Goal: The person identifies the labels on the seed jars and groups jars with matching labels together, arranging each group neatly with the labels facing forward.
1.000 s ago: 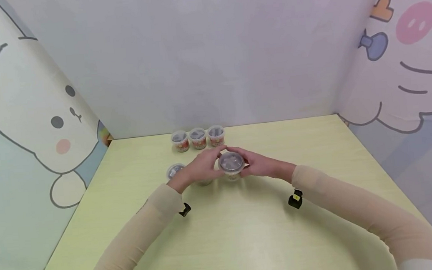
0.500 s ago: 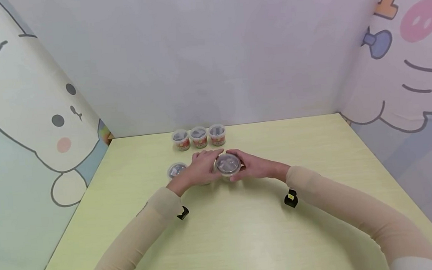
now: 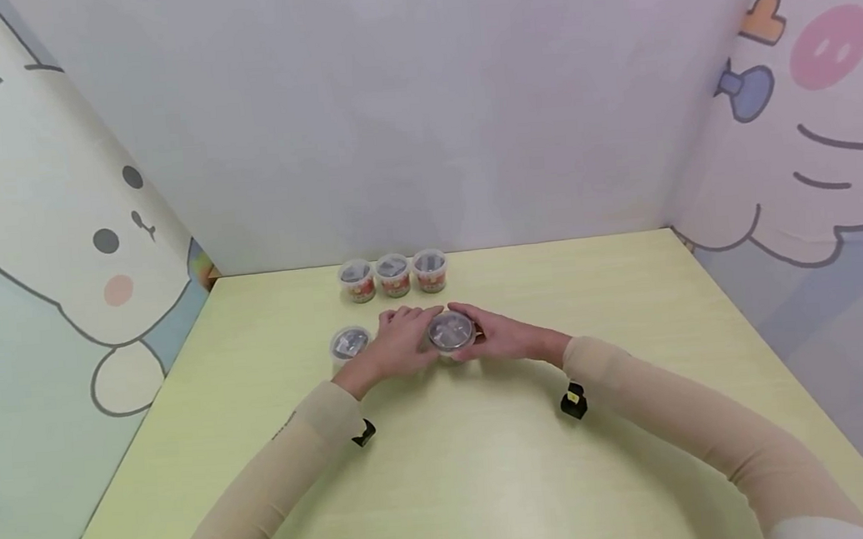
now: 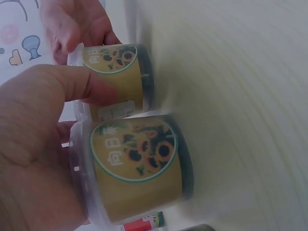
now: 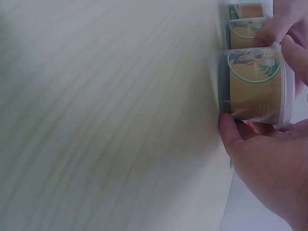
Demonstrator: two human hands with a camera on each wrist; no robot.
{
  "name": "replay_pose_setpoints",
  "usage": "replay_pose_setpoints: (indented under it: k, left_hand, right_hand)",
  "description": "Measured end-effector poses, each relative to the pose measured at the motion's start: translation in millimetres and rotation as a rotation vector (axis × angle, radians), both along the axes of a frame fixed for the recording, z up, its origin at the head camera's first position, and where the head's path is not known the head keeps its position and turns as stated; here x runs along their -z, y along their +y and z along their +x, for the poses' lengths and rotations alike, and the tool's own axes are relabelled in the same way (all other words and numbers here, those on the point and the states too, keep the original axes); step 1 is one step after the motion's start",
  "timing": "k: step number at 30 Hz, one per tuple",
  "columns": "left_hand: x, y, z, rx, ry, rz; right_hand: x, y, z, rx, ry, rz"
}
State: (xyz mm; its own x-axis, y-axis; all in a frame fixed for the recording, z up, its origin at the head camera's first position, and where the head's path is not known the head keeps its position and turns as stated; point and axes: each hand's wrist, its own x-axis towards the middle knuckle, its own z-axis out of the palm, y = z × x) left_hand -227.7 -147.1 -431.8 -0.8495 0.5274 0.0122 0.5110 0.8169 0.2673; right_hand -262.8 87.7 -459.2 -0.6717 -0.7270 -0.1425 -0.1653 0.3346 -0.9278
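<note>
In the head view, a lidded clear plastic tub (image 3: 451, 332) stands upright between both hands. My right hand (image 3: 507, 333) grips its right side, with a thumb (image 5: 231, 134) low on the wall in the right wrist view. From the other side, my left hand (image 3: 404, 341) holds it, thumb (image 4: 96, 89) on the tan label with sunflower pictures. A second sunflower tub (image 4: 139, 168) sits close beside it under the left palm, mostly hidden in the head view. Left of that hand is a third lidded tub (image 3: 350, 343), partly behind the wrist.
Along the back of the light wooden table (image 3: 445, 469) stands a row of 3 tubs with red labels, among them a left tub (image 3: 358, 281) and a right tub (image 3: 430, 271). A pale wall (image 3: 420, 111) rises behind them.
Both hands have brought the held tub slightly left, up against the tub under the left palm. The back row has stayed in place.
</note>
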Motion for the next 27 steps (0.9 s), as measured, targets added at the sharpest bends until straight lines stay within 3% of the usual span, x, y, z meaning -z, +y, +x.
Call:
replay_pose_setpoints:
  k: [11,27]
  left_hand:
    - [0.6,1.9,0.6,-0.003,0.022,0.016]
    - [5.7,1.2,4.2,-0.019,0.036,0.011]
  right_hand:
    - [-2.1,3.7,-0.3,-0.031,0.021,0.027]
    - [1.3,2.9,2.6,-0.023,-0.023,0.022]
